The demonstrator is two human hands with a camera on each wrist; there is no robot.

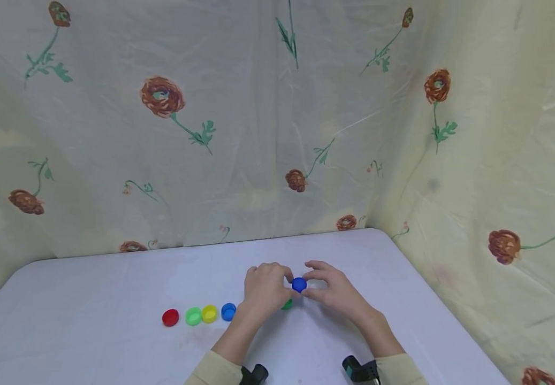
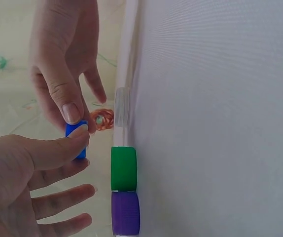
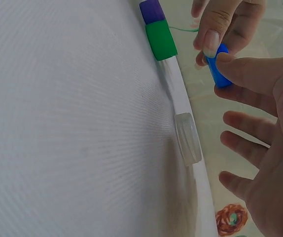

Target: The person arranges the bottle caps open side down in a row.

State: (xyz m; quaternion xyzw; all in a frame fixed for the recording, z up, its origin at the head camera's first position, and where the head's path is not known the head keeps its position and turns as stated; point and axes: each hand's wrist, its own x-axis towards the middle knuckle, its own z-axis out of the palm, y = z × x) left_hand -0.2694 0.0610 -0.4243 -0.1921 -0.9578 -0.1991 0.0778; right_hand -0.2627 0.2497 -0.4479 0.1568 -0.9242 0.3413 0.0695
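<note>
A small blue bottle cap (image 1: 299,284) is held up above the white table between both hands. My left hand (image 1: 265,289) pinches its left side with thumb and forefinger, and the other fingers show spread apart in the left wrist view. From the other side my right hand (image 1: 332,289) pinches the same cap with thumb and forefinger; its remaining fingers stand loosely away, as the right wrist view shows. Below the hands a green cap (image 2: 124,169) sits beside a purple cap (image 2: 125,213). A clear cap (image 3: 188,138) stands apart from them. In the head view the left hand hides the purple one.
To the left on the white table (image 1: 113,289) lie a red cap (image 1: 170,317), a light green cap (image 1: 193,316), a yellow cap (image 1: 209,314) and another blue cap (image 1: 228,312), roughly in a row. A flowered curtain (image 1: 238,133) hangs behind the table and on its right.
</note>
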